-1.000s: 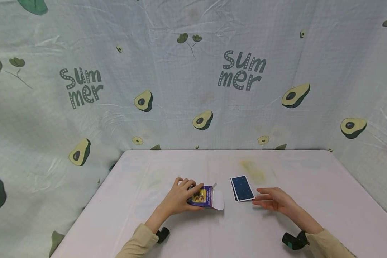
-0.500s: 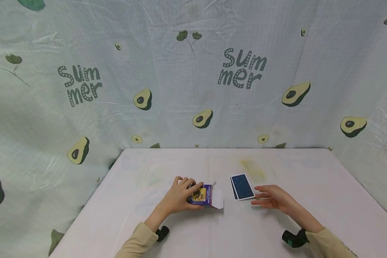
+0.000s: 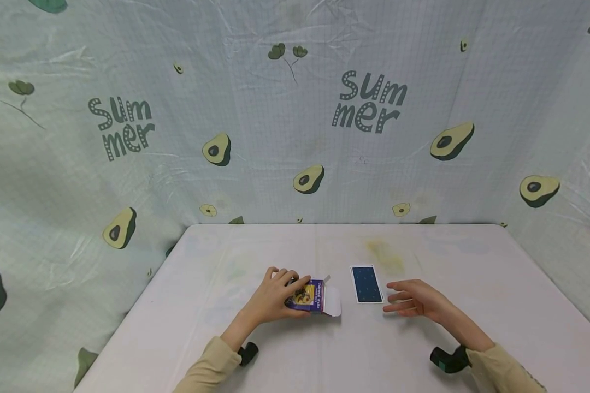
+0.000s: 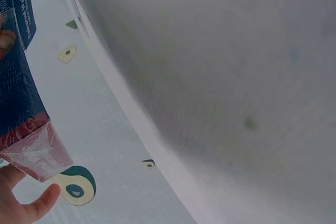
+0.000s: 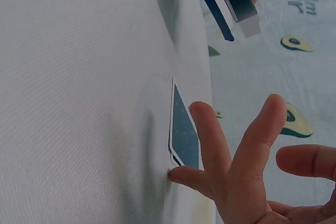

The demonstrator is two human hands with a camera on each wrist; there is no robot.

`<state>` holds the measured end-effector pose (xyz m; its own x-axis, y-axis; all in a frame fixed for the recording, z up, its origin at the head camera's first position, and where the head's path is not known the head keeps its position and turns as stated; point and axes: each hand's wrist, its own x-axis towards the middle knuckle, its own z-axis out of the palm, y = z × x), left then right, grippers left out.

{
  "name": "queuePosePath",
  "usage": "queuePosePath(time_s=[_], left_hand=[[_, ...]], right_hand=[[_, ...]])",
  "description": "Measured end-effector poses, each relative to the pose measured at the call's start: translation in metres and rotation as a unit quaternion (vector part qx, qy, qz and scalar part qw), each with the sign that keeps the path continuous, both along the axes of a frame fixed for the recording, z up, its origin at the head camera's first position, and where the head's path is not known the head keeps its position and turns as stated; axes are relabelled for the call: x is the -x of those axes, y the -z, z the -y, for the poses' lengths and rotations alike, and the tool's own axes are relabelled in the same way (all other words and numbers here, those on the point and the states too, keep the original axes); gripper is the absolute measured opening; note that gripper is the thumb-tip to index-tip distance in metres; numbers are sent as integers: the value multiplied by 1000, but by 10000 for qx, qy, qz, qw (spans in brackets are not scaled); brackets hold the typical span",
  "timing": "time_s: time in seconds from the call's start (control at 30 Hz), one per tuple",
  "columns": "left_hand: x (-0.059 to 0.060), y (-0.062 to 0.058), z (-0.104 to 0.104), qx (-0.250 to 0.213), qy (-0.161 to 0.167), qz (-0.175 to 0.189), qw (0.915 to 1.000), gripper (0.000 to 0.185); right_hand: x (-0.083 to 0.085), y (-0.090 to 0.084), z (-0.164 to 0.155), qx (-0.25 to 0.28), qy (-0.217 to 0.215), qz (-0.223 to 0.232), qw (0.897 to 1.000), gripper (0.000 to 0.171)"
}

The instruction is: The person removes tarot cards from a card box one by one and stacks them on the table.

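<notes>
My left hand [image 3: 271,299] grips a small purple tarot card box [image 3: 317,295], lettered "Universal Waite", from its left end. The box's white flap [image 3: 332,302] hangs open toward the right. In the left wrist view, the box [image 4: 21,90] shows its dark blue side. A short stack of blue-backed cards [image 3: 367,284] with white borders lies face down right of the box. My right hand [image 3: 419,299] is just right of the stack, fingers spread and extended. In the right wrist view, one fingertip [image 5: 176,174] is right at the corner of the cards [image 5: 185,129].
The table [image 3: 324,355] has a white cover with a faint yellow stain [image 3: 385,255] behind the cards. A cloth backdrop [image 3: 255,109] printed with avocados rises at its back edge and along the sides. Black wrist cameras [image 3: 248,353] sit under both wrists.
The top card, which stuck out to the right of the one beneath, has shifted left and straightened, so the stack looks squarer. My left hand and the box stay in place.
</notes>
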<state>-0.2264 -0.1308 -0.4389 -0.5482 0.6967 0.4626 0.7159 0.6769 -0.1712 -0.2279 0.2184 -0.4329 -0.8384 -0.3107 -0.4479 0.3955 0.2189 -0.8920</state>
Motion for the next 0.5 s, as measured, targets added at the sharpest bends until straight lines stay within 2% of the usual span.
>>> queuePosePath(time_s=[0.23,0.5], left_hand=[[1,1,0,50,-33,25,10000,73],[1,1,0,69,-30,-38,10000,72]], right_hand=[[0,-1,-2,107,-37,-43,9999,60],[2,4,4,323,50,-396,9987,60]])
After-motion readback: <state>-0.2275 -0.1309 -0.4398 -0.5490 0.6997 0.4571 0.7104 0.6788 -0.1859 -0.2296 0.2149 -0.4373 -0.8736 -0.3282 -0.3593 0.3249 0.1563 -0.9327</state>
